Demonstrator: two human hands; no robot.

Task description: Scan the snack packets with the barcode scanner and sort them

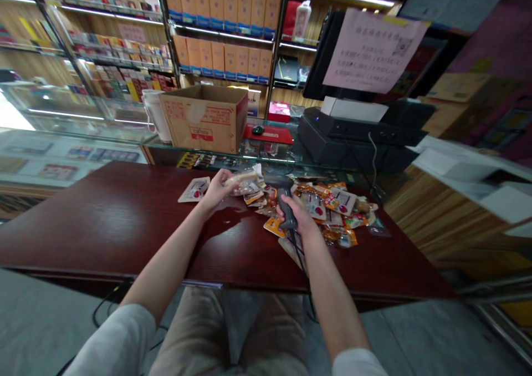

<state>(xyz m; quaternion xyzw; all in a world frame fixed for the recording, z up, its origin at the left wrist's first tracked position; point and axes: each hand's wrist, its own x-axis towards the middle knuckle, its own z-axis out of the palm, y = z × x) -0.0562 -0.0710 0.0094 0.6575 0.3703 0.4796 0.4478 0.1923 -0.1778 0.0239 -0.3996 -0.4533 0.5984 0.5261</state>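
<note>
My left hand point(219, 188) is closed on a clear plastic snack packet point(243, 181), holding it just above the dark red wooden table point(137, 220). A black barcode scanner point(286, 207) is gripped in my right hand point(300, 216), its head turned toward that packet and its cable running down over the table edge. Beneath and right of the scanner lies a loose heap of snack packets point(332, 204), some white with a dark red print, some orange. One white packet point(194, 189) lies apart, left of my left hand.
Behind the table stands a glass counter with an open cardboard box point(203, 118), a mouse point(257, 130) on a red mat and a black till point(332, 137). A monitor point(369, 54) bears a paper notice. Stocked shelves line the wall.
</note>
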